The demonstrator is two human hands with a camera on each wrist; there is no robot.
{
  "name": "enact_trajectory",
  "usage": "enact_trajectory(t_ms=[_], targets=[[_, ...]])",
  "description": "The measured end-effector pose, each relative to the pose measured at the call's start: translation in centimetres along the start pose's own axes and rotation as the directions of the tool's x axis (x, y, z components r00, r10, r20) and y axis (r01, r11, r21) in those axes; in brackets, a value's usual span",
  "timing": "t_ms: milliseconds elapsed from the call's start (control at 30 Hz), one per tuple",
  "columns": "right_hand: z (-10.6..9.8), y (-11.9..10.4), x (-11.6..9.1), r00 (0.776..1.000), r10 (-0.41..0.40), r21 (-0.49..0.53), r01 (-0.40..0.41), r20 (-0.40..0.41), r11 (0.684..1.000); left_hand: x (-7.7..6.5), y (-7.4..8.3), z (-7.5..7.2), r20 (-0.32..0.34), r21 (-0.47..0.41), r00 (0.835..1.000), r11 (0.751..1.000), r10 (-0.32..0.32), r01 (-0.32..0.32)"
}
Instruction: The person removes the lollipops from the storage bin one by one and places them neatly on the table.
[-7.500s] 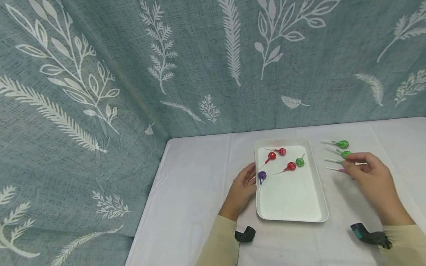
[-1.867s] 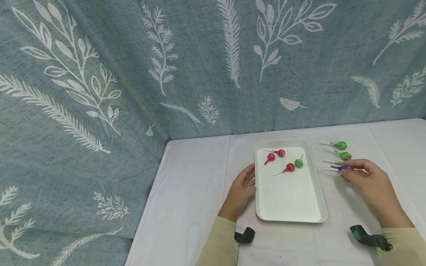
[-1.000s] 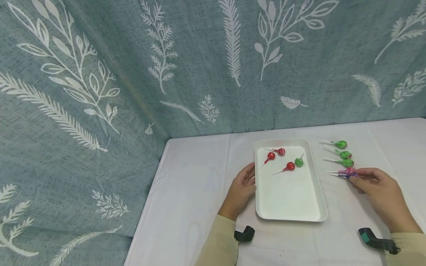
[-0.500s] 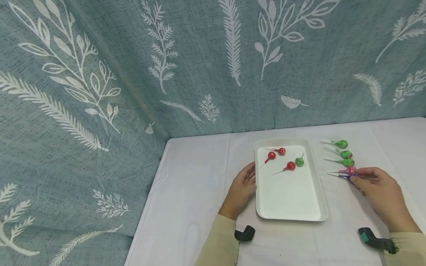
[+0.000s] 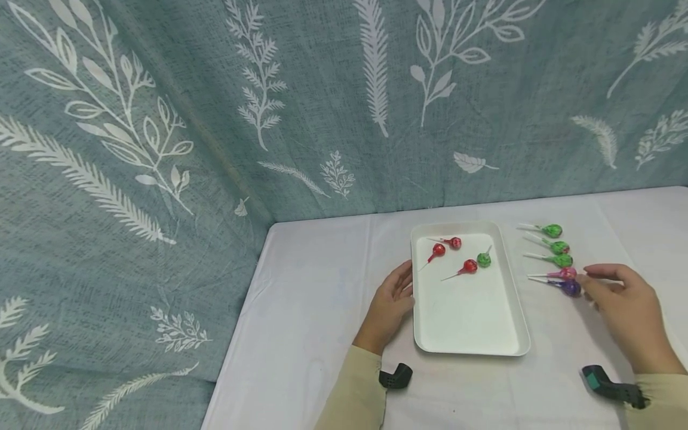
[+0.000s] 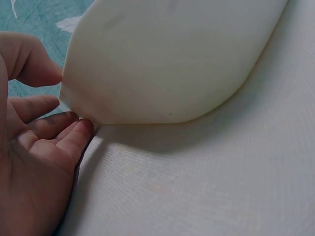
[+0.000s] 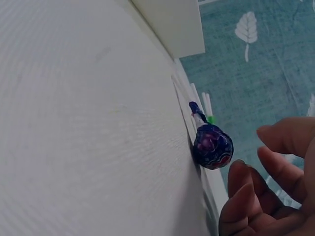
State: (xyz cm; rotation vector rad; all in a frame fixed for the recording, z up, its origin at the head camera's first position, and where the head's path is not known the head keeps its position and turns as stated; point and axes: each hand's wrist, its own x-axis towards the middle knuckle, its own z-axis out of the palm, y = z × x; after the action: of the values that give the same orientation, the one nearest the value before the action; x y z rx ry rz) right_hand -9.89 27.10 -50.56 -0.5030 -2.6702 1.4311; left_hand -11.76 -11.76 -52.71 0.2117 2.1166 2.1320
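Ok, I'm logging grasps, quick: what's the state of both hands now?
Left hand: open, touching the side of the white tray.
Right hand: open, holding nothing, beside the purple lollipop.

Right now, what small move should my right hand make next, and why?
Probably reach for the green lollipop in the white tray: your right hand holds nothing, and the purple lollipop lies on the tablecloth beside the pink lollipop.

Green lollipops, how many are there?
4. One green lollipop is in the white tray. On the table to the tray's right lie the far green lollipop, the middle green lollipop and the near green lollipop, next to the pink lollipop. None seems hidden.
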Motion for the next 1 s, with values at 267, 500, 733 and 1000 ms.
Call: enact_trajectory(t_ms=[267, 500, 733, 1000], targets=[[0.0, -0.7, -0.3, 1.000, 0.003, 0.035, -0.002, -0.031, 0.999, 0.1, -0.1, -0.1, 0.005, -0.005, 1.000, 1.000, 0.001, -0.001], [0.0, -1.4, -0.8, 0.999, -0.028, 0.089, 0.031, -0.033, 0.996, 0.1, -0.2, -0.1, 0.006, -0.012, 1.000, 1.000, 0.013, -0.013], [0.5, -2.4, -1.0, 0.997, -0.074, 0.112, 0.074, -0.003, 0.991, 0.1, -0.1, 0.0, 0.003, -0.012, 1.000, 1.000, 0.006, -0.006], [1.3, -3.7, -1.3, 0.983, -0.178, 0.228, 0.162, 0.053, 0.960, 0.3, -0.1, 0.0, -0.004, -0.008, 1.000, 1.000, -0.005, 0.005]])
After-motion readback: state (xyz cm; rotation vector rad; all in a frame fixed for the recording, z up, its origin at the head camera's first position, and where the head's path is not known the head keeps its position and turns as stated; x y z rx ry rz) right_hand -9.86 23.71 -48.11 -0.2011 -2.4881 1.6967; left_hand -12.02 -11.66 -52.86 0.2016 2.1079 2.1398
